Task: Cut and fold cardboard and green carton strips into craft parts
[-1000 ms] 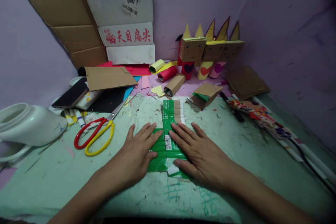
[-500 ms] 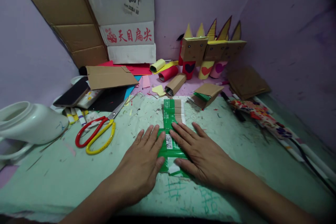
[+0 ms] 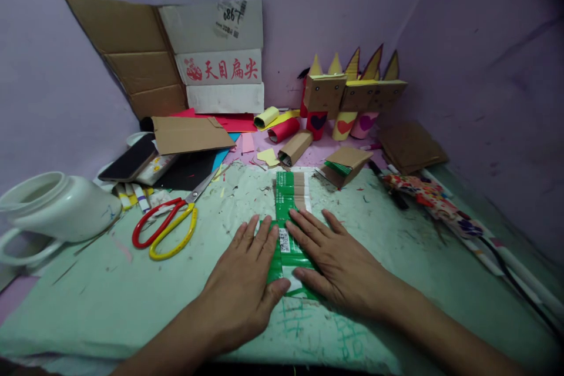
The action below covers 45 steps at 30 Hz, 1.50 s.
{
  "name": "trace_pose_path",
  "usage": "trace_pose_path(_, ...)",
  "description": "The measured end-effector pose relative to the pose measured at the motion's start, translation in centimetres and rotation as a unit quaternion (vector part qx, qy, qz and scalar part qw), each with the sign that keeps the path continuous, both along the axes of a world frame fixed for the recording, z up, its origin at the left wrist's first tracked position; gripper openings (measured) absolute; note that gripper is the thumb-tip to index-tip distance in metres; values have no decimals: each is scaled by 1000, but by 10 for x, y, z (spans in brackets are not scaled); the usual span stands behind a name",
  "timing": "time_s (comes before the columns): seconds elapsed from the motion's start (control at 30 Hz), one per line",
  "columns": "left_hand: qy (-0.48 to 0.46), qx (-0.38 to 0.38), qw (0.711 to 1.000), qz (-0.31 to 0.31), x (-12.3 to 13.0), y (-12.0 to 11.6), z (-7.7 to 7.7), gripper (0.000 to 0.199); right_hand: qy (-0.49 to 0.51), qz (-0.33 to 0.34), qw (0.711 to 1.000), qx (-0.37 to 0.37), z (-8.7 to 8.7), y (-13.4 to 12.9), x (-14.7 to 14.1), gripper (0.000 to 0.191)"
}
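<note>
A flattened green carton (image 3: 285, 197) lies on the table in front of me, its upper end part brown and white and a QR code near its middle. My left hand (image 3: 247, 279) rests flat over the carton's left side, fingers stretched out. On the right side my right hand (image 3: 337, 258) presses flat as well, fingers spread. Both palms hide much of the carton's lower part. Left of my hands lie scissors (image 3: 170, 226) with one red and one yellow handle. Beyond the carton sits a small folded cardboard piece (image 3: 346, 163) with a green inside.
A white pitcher (image 3: 57, 205) lies at the left. Cardboard puppets (image 3: 326, 94) with pointed ears stand at the back, near paper rolls (image 3: 284, 129). An unfolded box (image 3: 224, 67) leans on the wall. A flower-patterned object (image 3: 432, 200) with a black cable lies at the right.
My left hand has shifted slightly, its thumb now reaching further right over the carton. My right hand stays in place. The view has tilted up a little.
</note>
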State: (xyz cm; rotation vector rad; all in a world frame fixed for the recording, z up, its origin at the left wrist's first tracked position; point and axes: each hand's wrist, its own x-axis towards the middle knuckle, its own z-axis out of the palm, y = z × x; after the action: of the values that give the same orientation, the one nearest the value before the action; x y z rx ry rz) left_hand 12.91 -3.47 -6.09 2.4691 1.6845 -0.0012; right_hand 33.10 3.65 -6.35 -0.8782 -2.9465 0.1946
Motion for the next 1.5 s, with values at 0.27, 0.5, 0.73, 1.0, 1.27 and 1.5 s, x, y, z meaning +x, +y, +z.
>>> trace_pose_path(0.27, -26, -56, 998, -2, -5, 5, 8, 62, -1, -6, 1000, 2, -3, 1, 0, 66)
trace_pose_path(0.5, -45, -173, 982, -66, -26, 14, 28, 72, 3, -8, 1000, 10, -3, -1, 2, 66)
trace_pose_path(0.73, -28, -125, 991, -38, -12, 10, 22, 73, 15, -9, 1000, 7, -3, -1, 1, 66)
trace_pose_path(1.0, -41, -125, 991, -4, -3, 8, 22, 78, 16, -10, 1000, 1, -3, -1, 1, 66)
trace_pose_path(1.27, -27, -119, 992, -24, -5, 4, 19, 78, 14, -12, 1000, 13, -6, -1, 2, 65)
trace_pose_path(1.5, -37, -113, 993, -16, -3, 3, 19, 80, 15, -10, 1000, 18, -6, -2, 1, 67)
